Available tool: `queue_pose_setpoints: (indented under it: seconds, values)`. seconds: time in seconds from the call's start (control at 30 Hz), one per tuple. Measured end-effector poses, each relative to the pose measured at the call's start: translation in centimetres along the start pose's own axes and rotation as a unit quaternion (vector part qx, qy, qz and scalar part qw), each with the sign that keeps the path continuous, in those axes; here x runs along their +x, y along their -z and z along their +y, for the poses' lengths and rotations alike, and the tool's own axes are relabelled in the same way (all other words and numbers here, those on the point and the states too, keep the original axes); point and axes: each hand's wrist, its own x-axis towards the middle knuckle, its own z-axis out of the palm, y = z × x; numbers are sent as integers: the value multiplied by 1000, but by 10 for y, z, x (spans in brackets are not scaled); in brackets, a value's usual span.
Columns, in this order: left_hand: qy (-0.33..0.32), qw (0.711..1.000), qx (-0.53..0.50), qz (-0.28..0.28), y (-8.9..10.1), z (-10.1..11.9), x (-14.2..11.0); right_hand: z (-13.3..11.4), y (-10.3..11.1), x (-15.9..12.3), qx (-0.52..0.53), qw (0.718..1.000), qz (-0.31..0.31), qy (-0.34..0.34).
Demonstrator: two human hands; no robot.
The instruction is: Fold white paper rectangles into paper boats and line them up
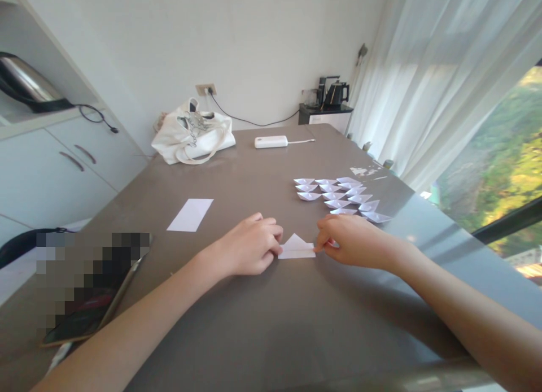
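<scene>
A small sheet of white paper [296,247], folded to a triangular peak above a straight strip along its lower edge, lies on the table in front of me. My left hand [254,246] is closed, its fingertips on the paper's left end. At the opposite end, my right hand [349,239] has its thumb and finger pinched at the right corner. Beyond that hand stand several white folded paper boats [334,196] in rows, the nearest ones partly covered by it. A flat white paper sheet [190,214] rests to the left.
The brown table [254,183] carries a white bag [195,135] and a white power strip [271,142] at its far end. A tablet-like device [97,307], partly pixelated, lies by my left forearm. A sheer curtain [406,87] hangs along the right side.
</scene>
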Motion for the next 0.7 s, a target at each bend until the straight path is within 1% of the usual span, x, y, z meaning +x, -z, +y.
queue_pose_setpoints:
  seconds: [0.13, 0.2, 0.3, 0.43, 0.57, 0.7]
  values:
    - [41, 994, -85, 46, -12, -5, 4, 5, -6, 5, 48, 999, 14, 14]
    - [64, 990, -110, 55, -19, -6, 7, 7, -14, 11, 57, 997, 40, -15]
    - [104, 983, -123, 88, -29, -4, 10, 8, -24, 18, 79, 993, 80, -30]
    - [140, 966, -179, 122, -35, 2, 13, 6, -30, 21, 101, 990, 96, -2]
    - [189, 946, -228, 132, -36, 5, 15, 3, -30, 20, 106, 989, 102, 0]
    - [235, 915, -303, 126, -39, 3, 16, 2, -34, 22, 152, 983, 105, 1]
